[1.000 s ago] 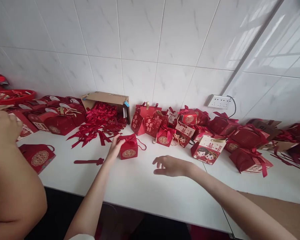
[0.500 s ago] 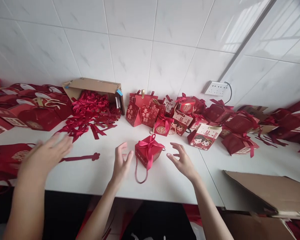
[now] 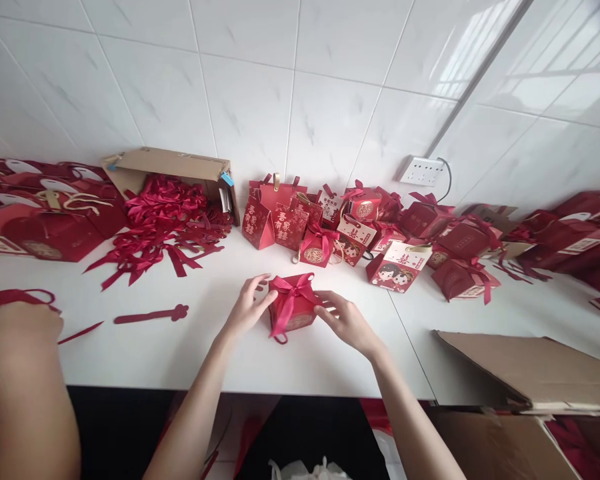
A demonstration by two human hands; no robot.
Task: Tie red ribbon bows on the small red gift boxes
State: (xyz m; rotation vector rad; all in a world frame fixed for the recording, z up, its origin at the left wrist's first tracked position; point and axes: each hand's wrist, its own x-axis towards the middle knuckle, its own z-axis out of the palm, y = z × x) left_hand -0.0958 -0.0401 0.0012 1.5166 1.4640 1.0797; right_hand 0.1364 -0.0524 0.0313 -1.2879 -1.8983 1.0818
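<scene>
On the white table in front of me sits a small red gift box [image 3: 304, 323], tied with a shiny dark-pink ribbon bow [image 3: 292, 293]. A thin cord loop shows under its front edge. My left hand [image 3: 245, 310] is at the box's left side, its thumb against the upper corner and the other fingers partly behind it. From the right, my right hand [image 3: 347, 322] has its fingertips on the opposite side. Between them the hands hold the box, which rests on the table.
At far left is another person's hand [image 3: 20, 333] over a red box. A flower-ended red strip [image 3: 153, 315] lies nearby. A cardboard box [image 3: 175, 162] spills ribbons along the wall. Several red gift boxes [image 3: 363, 240] stand behind, and cardboard [image 3: 525, 367] lies at right.
My hands have closed in from both sides onto the gift box, which has turned a little. The other person's hand has moved left, away from the ribbon pile.
</scene>
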